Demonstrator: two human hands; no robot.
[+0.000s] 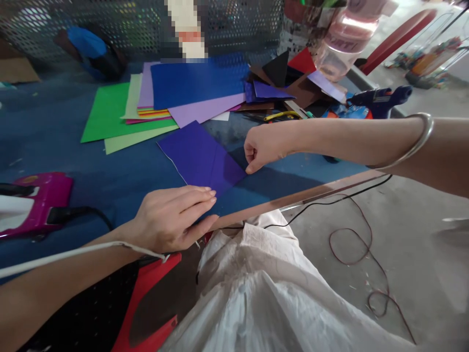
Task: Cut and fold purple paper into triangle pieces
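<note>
A square sheet of purple paper [205, 154] with a crease line lies turned cornerwise on the blue table. My left hand [176, 215] rests on its near corner, fingers stretched out and lying flat over the edge. At the paper's right corner is my right hand [266, 146], its fingers curled in and the thumb against the corner, closed on it. Beyond the sheet sits a fanned stack of coloured paper, with a dark blue sheet [198, 83] on top and a green sheet [106, 110] to the left.
A glue gun [381, 100], scraps of dark paper and a pink bottle [344, 44] stand at the right back. On the left is a magenta device [54, 200] with a black cord. A perforated metal panel [128, 29] borders the back. Cables lie on the floor.
</note>
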